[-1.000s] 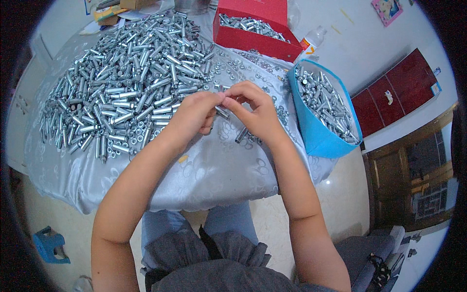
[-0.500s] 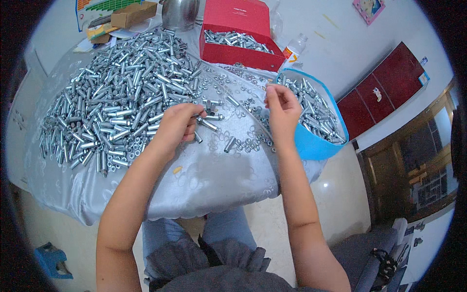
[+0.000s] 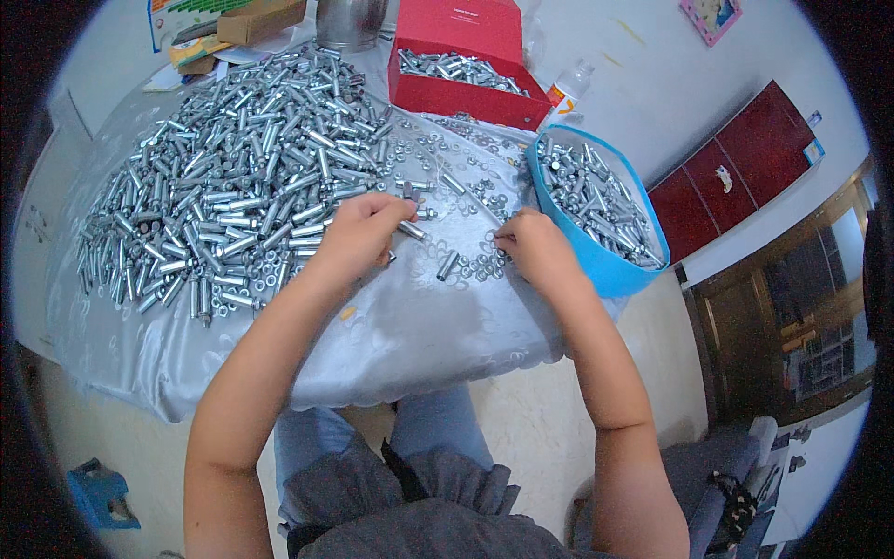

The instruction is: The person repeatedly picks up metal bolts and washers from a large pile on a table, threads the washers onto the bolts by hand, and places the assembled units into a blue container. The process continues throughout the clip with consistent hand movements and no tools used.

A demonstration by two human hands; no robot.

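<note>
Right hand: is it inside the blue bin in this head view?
No, the right hand is outside the blue bin, its fingers by the small metal rings on the table.

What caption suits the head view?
Left hand beside a big pile of bolts, right hand at loose nuts near a blue bin.

Metal pot (image 3: 349,22): stood just beside a cardboard box (image 3: 263,20).
Bottle (image 3: 572,84): was clear plastic.
Blue stool (image 3: 91,488): stood on the floor (image 3: 98,424), left.
</note>
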